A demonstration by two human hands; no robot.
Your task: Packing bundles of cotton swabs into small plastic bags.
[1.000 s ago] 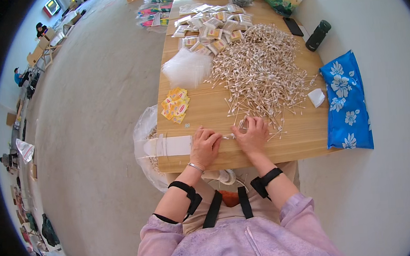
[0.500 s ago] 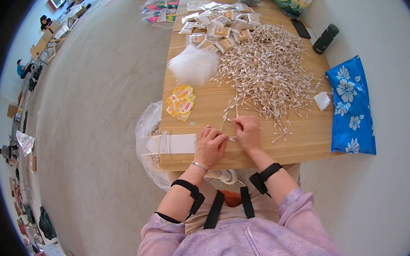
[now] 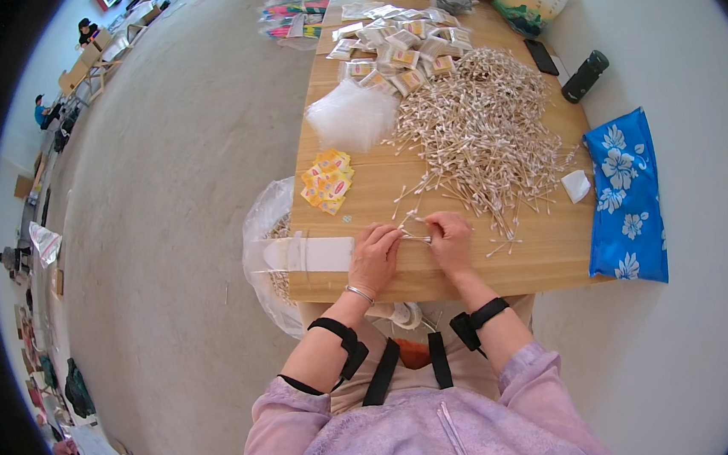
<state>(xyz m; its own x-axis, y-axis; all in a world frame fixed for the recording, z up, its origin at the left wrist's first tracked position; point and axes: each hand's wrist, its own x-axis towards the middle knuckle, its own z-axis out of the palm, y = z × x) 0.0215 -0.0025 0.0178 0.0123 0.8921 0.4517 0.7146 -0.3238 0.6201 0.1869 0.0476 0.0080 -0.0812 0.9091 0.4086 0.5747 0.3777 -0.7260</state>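
Near the front edge of the wooden table, my left hand is closed on one end of a few cotton swabs. My right hand pinches their other end, so the sticks lie crosswise between my fingers. A few loose swabs rest just beyond my fingertips. Beyond my right hand spreads a large pile of cotton swabs. A white card strip lies flat beside my left hand. Small yellow printed cards sit beyond it, and a stack of clear plastic bags lies farther back.
Filled swab packets are heaped at the back. A blue flowered pouch, black bottle and phone line the right side. A plastic sack of swabs hangs by the left edge. A folded white tissue lies near the pouch.
My hands have moved slightly apart, and the swabs between them show more plainly. The whole view has shifted a little.
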